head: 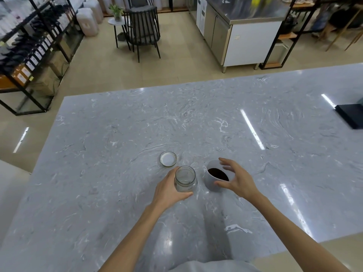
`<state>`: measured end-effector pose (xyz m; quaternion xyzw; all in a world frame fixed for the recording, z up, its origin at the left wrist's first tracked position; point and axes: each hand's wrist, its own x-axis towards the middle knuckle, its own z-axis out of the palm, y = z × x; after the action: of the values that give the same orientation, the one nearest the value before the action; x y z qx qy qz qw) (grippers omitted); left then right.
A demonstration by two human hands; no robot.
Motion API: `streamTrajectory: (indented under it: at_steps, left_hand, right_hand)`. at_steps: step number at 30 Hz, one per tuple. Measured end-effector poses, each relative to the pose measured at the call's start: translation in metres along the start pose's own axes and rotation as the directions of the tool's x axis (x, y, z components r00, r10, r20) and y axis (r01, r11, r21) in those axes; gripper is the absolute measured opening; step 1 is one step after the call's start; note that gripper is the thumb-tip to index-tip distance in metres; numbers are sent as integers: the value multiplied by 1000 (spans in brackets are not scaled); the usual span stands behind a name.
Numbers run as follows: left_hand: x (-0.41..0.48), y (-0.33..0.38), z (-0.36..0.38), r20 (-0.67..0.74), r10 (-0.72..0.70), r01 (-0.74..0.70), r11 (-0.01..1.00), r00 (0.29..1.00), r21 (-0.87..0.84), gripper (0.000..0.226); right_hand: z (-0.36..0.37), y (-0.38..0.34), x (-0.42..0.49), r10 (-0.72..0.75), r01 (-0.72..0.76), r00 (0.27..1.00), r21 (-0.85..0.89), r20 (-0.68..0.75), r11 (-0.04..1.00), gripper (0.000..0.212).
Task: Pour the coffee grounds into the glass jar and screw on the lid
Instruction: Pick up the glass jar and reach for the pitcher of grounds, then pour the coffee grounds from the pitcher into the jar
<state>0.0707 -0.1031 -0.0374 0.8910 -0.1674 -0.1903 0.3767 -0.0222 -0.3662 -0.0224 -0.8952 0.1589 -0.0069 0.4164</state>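
An open, empty glass jar [185, 178] stands upright on the grey marble counter [137, 134]. My left hand [169, 190] is wrapped around its left side. Just behind the jar lies its lid [168, 159], inner side up. To the jar's right stands a white cup [213, 183] with dark coffee grounds [218, 173] inside. My right hand [236, 178] hovers over the cup's right side with fingers spread around the rim, apparently apart from the cup.
A flat black device [351, 115] lies at the counter's right edge. Beyond the counter are shelves of bottles [29, 52] on the left, a black chair [143, 30] and a steel cabinet [243, 34].
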Motion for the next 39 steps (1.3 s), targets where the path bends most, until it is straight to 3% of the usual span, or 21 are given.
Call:
streamTrajectory:
  at_steps: [5, 9, 12, 16, 19, 22, 28, 33, 39]
  left_hand:
    - [2, 12, 1, -7, 24, -25, 995, 1000, -100, 103]
    - [11, 35, -6, -32, 76, -80, 988, 997, -130, 109]
    - [23, 65, -15, -50, 146, -152, 975, 988, -159, 113]
    - [36, 106, -25, -115, 211, -227, 962, 971, -150, 107]
    - [43, 132, -33, -157, 241, -260, 959, 958, -116, 104]
    - [47, 157, -44, -144, 272, -285, 956, 951, -76, 98]
    - [47, 214, -79, -155, 343, -339, 939, 927, 50, 87]
    - [42, 256, -108, -199, 390, -370, 920, 899, 130, 84]
    - [37, 281, -134, -199, 412, -373, 905, 889, 205, 72]
  right_hand:
    - [-21, -7, -9, 43, -30, 995, 146, -89, 989, 78]
    - [-70, -27, -14, -53, 72, 971, 73, -234, 995, 83]
    - [-104, -44, -8, -108, 90, 968, -88, -228, 992, 79]
    - [-132, -55, 7, -114, 75, 969, -175, -222, 982, 76]
    - [-151, -67, 16, -157, 127, 961, -143, -228, 982, 78]
    - [-179, -94, 23, -265, 213, 948, -265, -178, 940, 81]
    - [-254, -179, 44, -469, 400, 881, -617, 57, 678, 82]
    - [-301, -252, 65, -410, 495, 852, -754, 325, 431, 76]
    - [-308, -310, 72, -402, 569, 783, -807, 474, 158, 77]
